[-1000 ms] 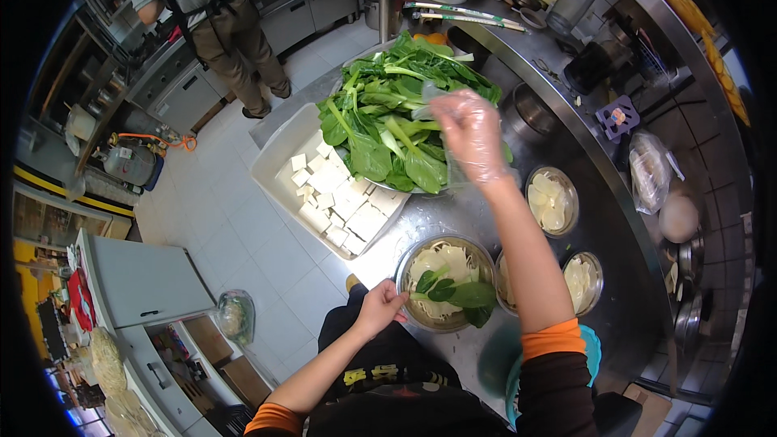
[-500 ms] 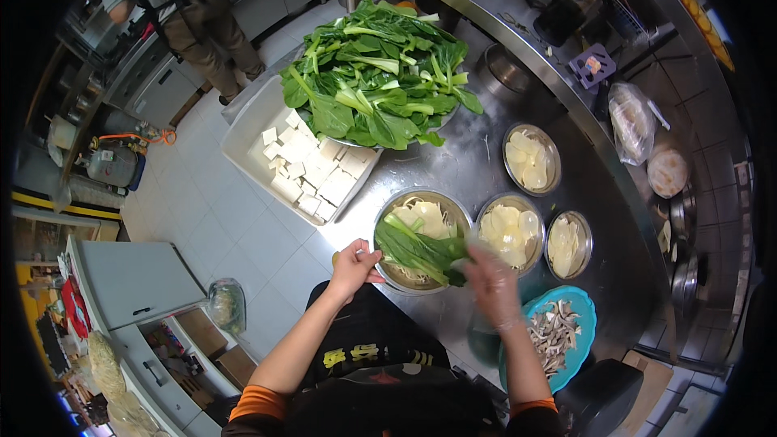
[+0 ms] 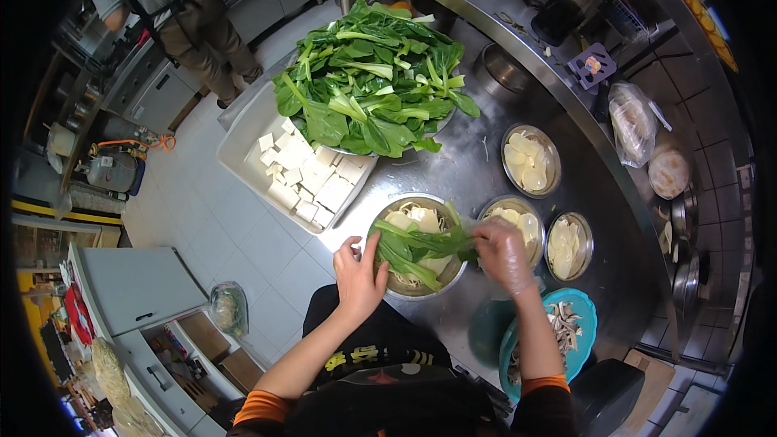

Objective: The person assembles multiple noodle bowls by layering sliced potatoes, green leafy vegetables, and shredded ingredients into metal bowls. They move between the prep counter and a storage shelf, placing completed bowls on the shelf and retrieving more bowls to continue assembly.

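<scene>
On the steel bench [image 3: 461, 174], a metal bowl [image 3: 437, 292] is overlaid by green leaves [image 3: 417, 248], their right end clamped in the grip of the right hand [image 3: 503, 257]. The left hand [image 3: 358, 279] has been spread beside them; apparently, placement is being adjusted.

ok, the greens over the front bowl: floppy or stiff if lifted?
The greens will likely flop toward their leafy ends, which look broad and thin. Their paler stalks should bend less, since they look thicker. Probably light for their size too: just a few thin leaves spread over the metal bowl.
</scene>
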A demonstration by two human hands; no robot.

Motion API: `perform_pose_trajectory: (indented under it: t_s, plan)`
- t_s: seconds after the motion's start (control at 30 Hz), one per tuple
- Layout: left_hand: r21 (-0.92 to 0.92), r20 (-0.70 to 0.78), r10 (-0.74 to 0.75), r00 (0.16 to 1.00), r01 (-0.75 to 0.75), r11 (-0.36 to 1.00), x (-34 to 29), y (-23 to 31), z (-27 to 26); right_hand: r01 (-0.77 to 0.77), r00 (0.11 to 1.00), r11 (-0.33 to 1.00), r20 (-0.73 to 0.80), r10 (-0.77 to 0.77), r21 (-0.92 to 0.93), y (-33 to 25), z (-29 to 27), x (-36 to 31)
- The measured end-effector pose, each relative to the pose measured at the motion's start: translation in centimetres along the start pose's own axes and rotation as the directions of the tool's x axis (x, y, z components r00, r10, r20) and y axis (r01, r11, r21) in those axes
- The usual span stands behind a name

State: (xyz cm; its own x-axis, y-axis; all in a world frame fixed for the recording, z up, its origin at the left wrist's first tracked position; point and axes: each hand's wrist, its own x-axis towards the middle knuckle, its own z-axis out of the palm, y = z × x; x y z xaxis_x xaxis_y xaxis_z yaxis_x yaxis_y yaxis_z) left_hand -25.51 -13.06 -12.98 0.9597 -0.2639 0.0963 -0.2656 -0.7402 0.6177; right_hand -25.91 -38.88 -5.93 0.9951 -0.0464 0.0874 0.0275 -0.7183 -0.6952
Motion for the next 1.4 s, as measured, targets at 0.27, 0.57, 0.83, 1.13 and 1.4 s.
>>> perform_pose_trajectory:
  t_s: [0.27,0.57,0.83,1.13,1.4]
  plan:
    - [-0.032,0.135,0.249,0.959,-0.246,0.969,2.3,1.3,0.1,0.036,0.999,0.949,-0.013,-0.033,0.312,-4.2,-4.8,1.6]
    - [-0.414,-0.151,-0.193,0.970,0.115,0.903,1.2,-1.1,-1.0,-0.154,0.966,0.988,0.212,0.149,0.003,-1.1,-3.3,-0.2]
    - [-0.044,0.066,0.395,0.916,-0.393,0.918,3.6,1.4,0.0,0.121,0.979,0.991,-0.172,-0.110,0.050,-2.4,-5.1,12.5]
    - [0.085,0.174,0.447,0.877,-0.466,0.881,6.1,2.3,1.7,0.325,0.932,0.905,-0.068,-0.356,-0.273,-4.7,-0.5,30.8]
    - [-0.026,0.089,0.557,0.826,-0.557,0.830,5.7,3.1,-1.3,0.196,0.972,0.952,-0.174,-0.157,0.235,-6.8,-1.8,29.8]
